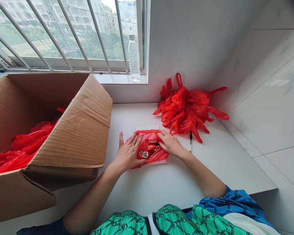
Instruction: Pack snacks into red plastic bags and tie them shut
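Our fingers [136, 139] lie spread open, grasping nothing, on a red plastic bag [159, 156] of packets [149, 148] at lower centre, between our left hand [127, 154] and right hand [170, 143].

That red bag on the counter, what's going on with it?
A person has their left hand and right hand on a red plastic bag with small red packets showing in it, lying on a white sheet. A heap of red bags lies nearby beside a pen, and an open cardboard box holds more red bags.
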The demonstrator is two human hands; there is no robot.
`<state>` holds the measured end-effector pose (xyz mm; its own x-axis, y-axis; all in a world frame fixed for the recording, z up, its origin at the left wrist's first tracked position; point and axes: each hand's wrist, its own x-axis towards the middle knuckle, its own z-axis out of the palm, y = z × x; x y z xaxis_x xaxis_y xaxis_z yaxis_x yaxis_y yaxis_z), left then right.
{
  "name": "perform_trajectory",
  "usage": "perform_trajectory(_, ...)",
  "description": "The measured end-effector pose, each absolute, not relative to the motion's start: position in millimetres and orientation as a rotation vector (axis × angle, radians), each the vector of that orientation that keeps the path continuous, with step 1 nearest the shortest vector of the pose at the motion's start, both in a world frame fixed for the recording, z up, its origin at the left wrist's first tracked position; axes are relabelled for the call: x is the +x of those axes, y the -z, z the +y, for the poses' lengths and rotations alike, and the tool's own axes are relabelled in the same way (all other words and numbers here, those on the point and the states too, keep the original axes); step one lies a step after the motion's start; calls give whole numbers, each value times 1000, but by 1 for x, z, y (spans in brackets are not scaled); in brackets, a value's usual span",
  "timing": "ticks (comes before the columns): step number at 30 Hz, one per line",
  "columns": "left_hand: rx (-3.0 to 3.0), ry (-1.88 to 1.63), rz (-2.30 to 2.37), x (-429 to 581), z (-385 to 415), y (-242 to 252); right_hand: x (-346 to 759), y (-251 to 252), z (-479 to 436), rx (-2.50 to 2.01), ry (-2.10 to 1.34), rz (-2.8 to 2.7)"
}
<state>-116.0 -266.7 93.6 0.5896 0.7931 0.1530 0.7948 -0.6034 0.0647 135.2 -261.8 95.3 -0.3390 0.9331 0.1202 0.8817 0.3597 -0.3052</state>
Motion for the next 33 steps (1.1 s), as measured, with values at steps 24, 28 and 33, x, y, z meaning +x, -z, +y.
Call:
perform_trajectory(24, -2907, 347, -1427, -72, -237, -99, 137, -83, -262, -1641, -69, -2294)
perform_trajectory(28, -2904, 421, -1436, -76, -236, -97, 144, -74, -252, -1610, -158, -2241)
perform_trajectory(33, -2959, 1364, -1840, -90, -248, -107, 149, -90, -256, -1462, -202, -1946)
